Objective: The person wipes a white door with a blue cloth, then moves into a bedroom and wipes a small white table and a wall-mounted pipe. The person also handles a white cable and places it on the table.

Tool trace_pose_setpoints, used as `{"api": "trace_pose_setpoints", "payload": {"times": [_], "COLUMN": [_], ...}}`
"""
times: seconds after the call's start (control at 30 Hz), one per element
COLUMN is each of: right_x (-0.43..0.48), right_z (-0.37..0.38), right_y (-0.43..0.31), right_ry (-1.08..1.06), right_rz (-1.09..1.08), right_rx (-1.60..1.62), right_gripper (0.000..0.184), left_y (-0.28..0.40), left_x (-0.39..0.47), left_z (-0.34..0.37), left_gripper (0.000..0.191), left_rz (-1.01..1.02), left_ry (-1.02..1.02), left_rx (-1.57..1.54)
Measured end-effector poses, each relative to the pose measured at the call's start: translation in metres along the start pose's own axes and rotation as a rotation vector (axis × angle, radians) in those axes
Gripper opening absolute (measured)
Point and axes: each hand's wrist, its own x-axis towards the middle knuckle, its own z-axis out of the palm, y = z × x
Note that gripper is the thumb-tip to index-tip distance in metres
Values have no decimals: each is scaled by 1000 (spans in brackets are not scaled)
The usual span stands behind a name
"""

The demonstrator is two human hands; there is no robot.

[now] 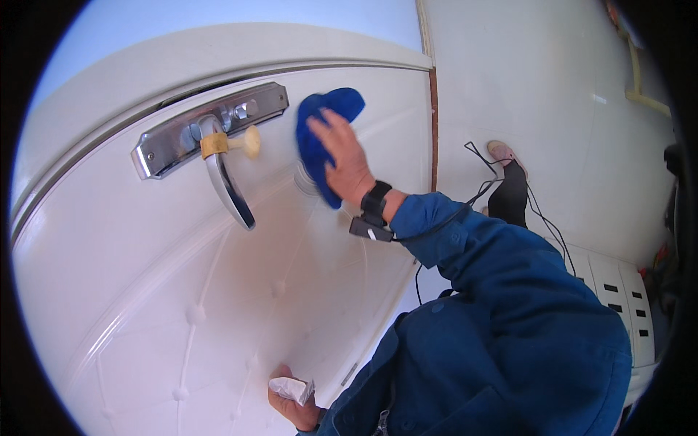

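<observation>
My right hand [346, 158] has its fingers spread over a blue cloth [313, 131], pressing it against the white door panel [262, 261]. The hand is slightly blurred. Left of the cloth is a chrome lever handle [232, 188] on a metal backplate [174, 139]. A yellowish band [214, 145] wraps the lever, and a cream knob-shaped piece [251, 143] sticks out from it. Low in the view, my left hand [297, 411] grips a crumpled white packet [294, 389] close to the door; its contents cannot be told.
A black cable [431, 235] runs from a small device [371, 229] at my right wrist along the blue sleeve. More cable loops [485, 169] hang near a shoe [507, 151] on the pale floor [545, 82]. White drawer-like units [621, 305] with dark slots stand at the right.
</observation>
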Motion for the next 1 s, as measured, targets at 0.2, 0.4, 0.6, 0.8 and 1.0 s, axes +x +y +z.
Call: {"api": "trace_pose_setpoints", "payload": {"times": [0.2, 0.4, 0.6, 0.8, 1.0], "right_x": [38, 50, 61, 39, 71], "right_z": [-4, 13, 5, -1, -28], "right_y": [73, -7, 42, 150, 123], "right_ry": [123, 85, 100, 141, 127], "right_rz": [546, 13, 58, 779, 780], "right_rx": [-29, 106, -42, -154, 410], "right_gripper": [61, 70, 71, 50, 44], "left_y": [-2, 2, 15, -29, 1], "left_x": [8, 26, 24, 41, 15], "left_z": [-4, -1, -35, -30, -16], "left_gripper": [14, 32, 45, 30, 23], "left_rz": [-384, -54, 422, -170, -10], "left_ry": [217, -43, -498, -27, -307], "left_rx": [-157, 97, 805, -34, 27]}}
